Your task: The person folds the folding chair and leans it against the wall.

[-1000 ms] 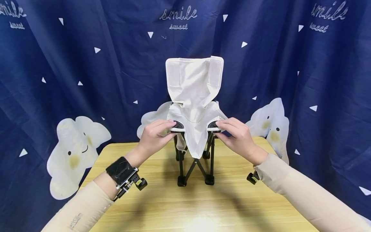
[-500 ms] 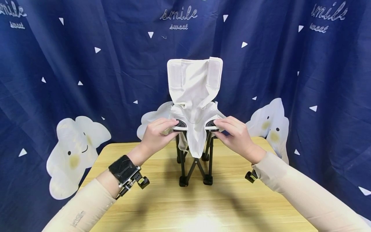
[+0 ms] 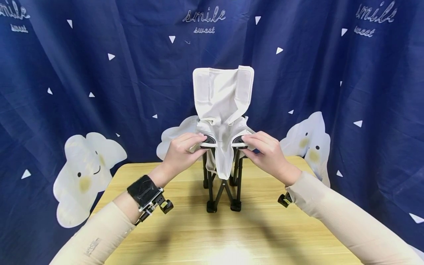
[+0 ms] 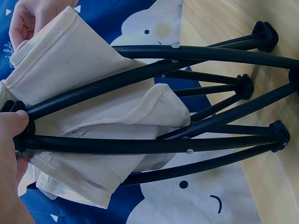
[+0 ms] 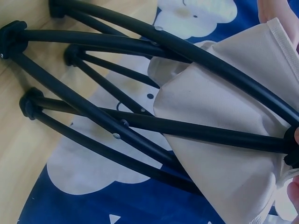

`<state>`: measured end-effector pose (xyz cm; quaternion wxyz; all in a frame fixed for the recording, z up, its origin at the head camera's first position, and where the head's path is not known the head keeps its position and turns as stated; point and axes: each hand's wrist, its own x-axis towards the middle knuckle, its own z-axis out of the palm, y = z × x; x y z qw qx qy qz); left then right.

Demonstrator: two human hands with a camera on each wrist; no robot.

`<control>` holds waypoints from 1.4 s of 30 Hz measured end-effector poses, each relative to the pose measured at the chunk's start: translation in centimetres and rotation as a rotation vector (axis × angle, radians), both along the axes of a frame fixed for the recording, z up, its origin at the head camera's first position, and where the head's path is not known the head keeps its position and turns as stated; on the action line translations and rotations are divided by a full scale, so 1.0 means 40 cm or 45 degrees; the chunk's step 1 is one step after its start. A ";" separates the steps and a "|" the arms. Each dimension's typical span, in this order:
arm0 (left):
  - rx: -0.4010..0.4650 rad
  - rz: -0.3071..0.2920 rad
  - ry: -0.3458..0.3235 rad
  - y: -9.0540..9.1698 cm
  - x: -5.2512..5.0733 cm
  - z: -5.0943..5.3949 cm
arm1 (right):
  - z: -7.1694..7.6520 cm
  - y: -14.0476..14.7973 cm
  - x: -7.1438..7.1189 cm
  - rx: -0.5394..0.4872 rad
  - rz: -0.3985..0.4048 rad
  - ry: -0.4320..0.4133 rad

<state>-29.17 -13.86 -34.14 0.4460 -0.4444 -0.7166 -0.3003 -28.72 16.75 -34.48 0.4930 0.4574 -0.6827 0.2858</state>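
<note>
A small folding chair with white fabric (image 3: 223, 88) and black crossed legs (image 3: 220, 195) stands upright, partly folded. My left hand (image 3: 180, 154) pinches its left front corner between thumb and fingers, at a black corner piece (image 3: 209, 140). The right front corner is pinched the same way by my right hand (image 3: 268, 154). Between the two corners the seat cloth sags to a point. In the left wrist view the thumb of my left hand (image 4: 9, 140) lies on the black joint; in the right wrist view only fingertips (image 5: 294, 186) show at the other joint.
The chair's feet rest on a light wooden table (image 3: 165, 221). Behind it hangs a dark blue curtain (image 3: 145, 73) with white triangles, clouds and lettering. Small cameras are strapped at both wrists, the left one on a black band (image 3: 144, 189).
Both hands have moved a little toward each other, still pinching the corners. The chair's front legs stand closer together and the seat cloth has narrowed.
</note>
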 end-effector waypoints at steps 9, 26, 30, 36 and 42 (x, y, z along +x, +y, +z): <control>0.005 -0.011 0.003 0.009 -0.009 0.000 | 0.008 -0.009 -0.006 0.033 -0.008 0.066; -0.019 -0.023 0.015 0.022 -0.013 0.010 | 0.020 -0.020 -0.007 0.098 -0.035 0.076; -0.016 -0.017 0.020 0.025 -0.016 0.009 | 0.023 -0.025 -0.009 0.101 -0.040 0.072; -0.009 -0.016 0.007 0.030 -0.016 0.010 | 0.027 -0.029 -0.008 0.107 -0.050 0.066; -0.008 -0.014 0.025 0.038 -0.014 0.013 | 0.032 -0.032 -0.008 0.120 -0.059 0.067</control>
